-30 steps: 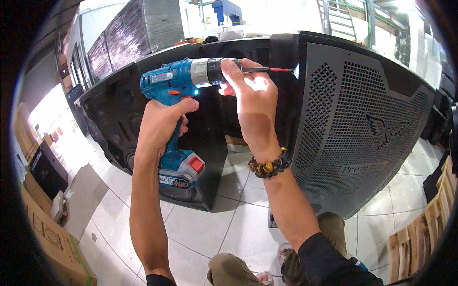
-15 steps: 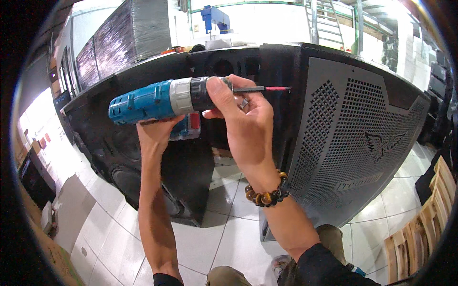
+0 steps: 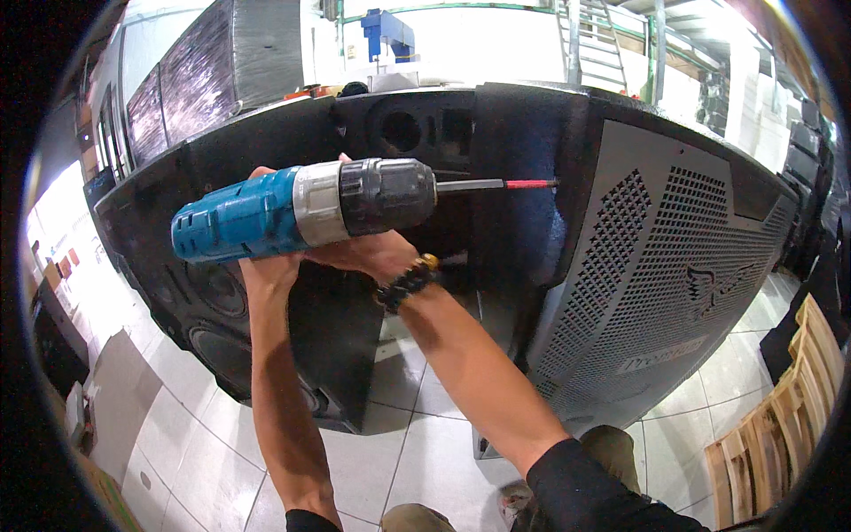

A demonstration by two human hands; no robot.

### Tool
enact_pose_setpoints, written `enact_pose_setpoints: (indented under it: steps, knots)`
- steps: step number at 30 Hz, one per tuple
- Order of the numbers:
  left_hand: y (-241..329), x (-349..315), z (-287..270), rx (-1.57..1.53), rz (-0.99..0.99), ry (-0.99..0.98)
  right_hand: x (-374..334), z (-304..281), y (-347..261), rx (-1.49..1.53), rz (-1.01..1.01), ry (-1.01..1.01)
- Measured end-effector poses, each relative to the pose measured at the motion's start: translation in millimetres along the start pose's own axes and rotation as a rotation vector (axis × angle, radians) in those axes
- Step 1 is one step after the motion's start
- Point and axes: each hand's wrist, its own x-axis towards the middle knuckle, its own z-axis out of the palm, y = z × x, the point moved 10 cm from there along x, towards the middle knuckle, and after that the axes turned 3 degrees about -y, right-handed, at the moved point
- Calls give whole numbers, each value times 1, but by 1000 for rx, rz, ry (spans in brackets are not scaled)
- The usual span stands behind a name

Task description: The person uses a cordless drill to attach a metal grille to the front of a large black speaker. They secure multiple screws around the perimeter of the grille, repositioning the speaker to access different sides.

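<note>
A blue cordless drill (image 3: 239, 217) with a grey collar and black chuck lies level across the middle, pointing right. Its long bit (image 3: 470, 184), red toward the tip, meets the black edge of a speaker cabinet (image 3: 523, 222) beside the grey perforated grille (image 3: 647, 266). My left hand (image 3: 270, 270) closes round the drill's handle from below. Just right of it, my right hand (image 3: 377, 253), with a beaded bracelet at the wrist, is wrapped against the drill from beneath and behind. The drill body hides most fingers of both hands. A bluish light falls on the cabinet near the bit tip.
Another black cabinet panel with round speaker openings (image 3: 222, 346) stands at left. Plastic-wrapped boxes (image 3: 191, 80) rise behind it. A wooden pallet (image 3: 780, 417) leans at lower right. White floor tiles (image 3: 390, 452) and my knees are below; a ladder (image 3: 598, 44) stands far back.
My right hand has left the chuck and moved left, under and behind the drill body. The drill sits slightly lower and further left in view. Bluish light now shows on the cabinet.
</note>
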Motion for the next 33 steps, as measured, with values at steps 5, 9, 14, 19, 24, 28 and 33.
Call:
enact_pose_setpoints:
  steps: [5,9,14,19,24,28,33]
  knots:
    - [5,-5,1,12,254,75,4,26,20,39,70,63]
    - [5,-8,-7,182,257,100,12,35,2,198,101,-110]
    - [-32,-5,9,120,-290,-127,1,50,26,296,274,-127]
    - [-2,0,-1,-218,-286,32,-18,59,35,1082,390,28]
    - [0,-6,-13,-173,-174,125,-6,35,3,441,340,-7]
    - [-12,-4,-10,-138,-296,111,2,15,-9,64,228,52]
    - [2,2,-4,-215,-321,-31,0,7,-10,13,178,113]
